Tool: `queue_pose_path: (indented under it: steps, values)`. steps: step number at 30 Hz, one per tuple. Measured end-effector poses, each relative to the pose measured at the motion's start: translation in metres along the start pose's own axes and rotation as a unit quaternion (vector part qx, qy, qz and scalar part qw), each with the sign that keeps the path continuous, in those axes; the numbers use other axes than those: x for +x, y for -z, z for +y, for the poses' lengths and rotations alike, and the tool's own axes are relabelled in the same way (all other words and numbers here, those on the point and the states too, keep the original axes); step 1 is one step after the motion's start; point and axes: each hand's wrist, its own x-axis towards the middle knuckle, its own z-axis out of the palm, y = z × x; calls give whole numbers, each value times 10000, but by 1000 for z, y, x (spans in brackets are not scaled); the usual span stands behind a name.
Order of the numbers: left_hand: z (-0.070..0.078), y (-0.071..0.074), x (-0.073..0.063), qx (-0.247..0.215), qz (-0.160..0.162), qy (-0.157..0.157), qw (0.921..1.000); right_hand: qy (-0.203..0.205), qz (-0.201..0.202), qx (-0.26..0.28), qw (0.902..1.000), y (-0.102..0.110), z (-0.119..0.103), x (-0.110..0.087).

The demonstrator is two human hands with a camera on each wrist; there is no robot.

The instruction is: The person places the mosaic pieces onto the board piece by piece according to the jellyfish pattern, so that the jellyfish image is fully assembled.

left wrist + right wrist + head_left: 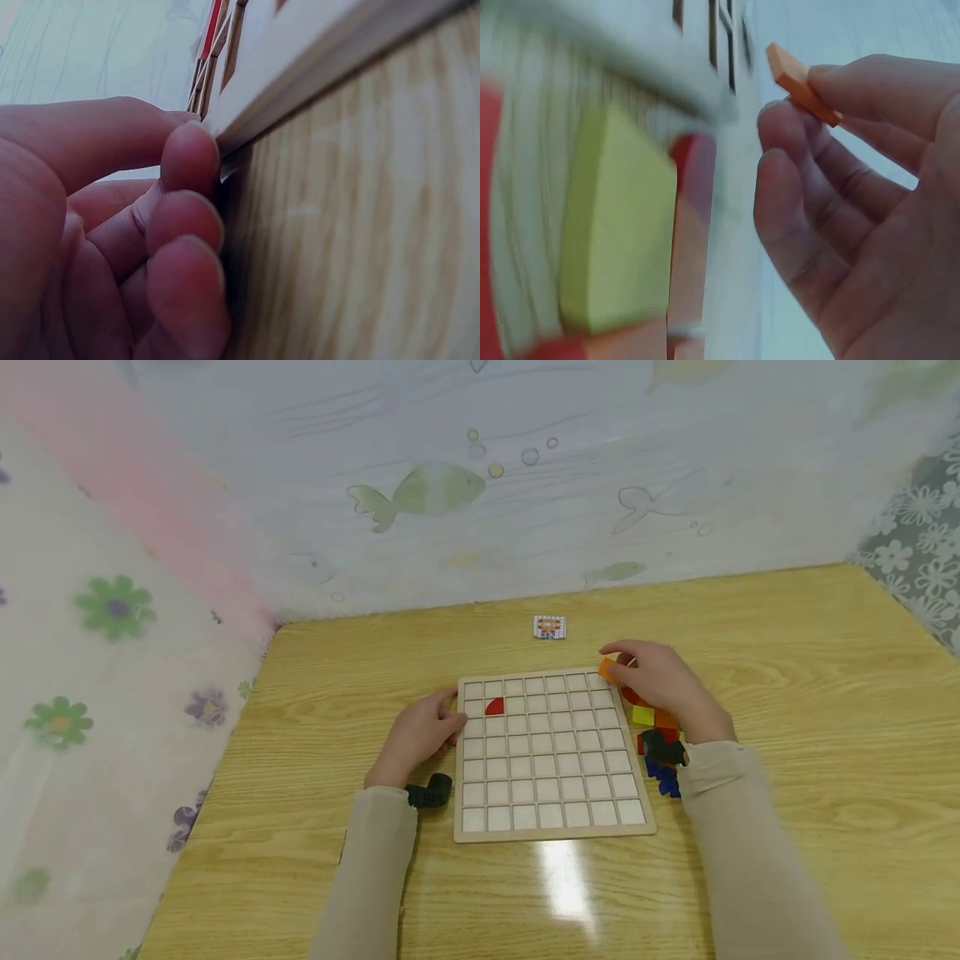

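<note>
A light wooden grid board lies on the table with square cells. One red quarter-circle tile sits in its second row. My left hand rests at the board's left edge, near the far corner. In the left wrist view its bent fingertips touch the rim close to the tabletop. Over the far right corner, my right hand pinches an orange tile between thumb and fingers. That tile is tilted, held up off the board in the right wrist view.
Beside the board's right edge lies a pile of red, orange, blue and yellow tiles, including a yellow square tile. A small printed pattern card lies behind the board. Patterned cloth hangs along the table's back edge.
</note>
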Motion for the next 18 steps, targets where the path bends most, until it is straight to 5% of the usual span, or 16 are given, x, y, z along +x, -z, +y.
queue_pose_path:
  steps: [11, 18]
  values:
    - [-2, -2, 0, -17, 23, 79, 10000, 725, -185, -205, 9970, -25, -24, 14]
    - [-1, -2, 0, -79, 101, 127, 9998, 667, -279, -122, 9973, -31, -30, 19]
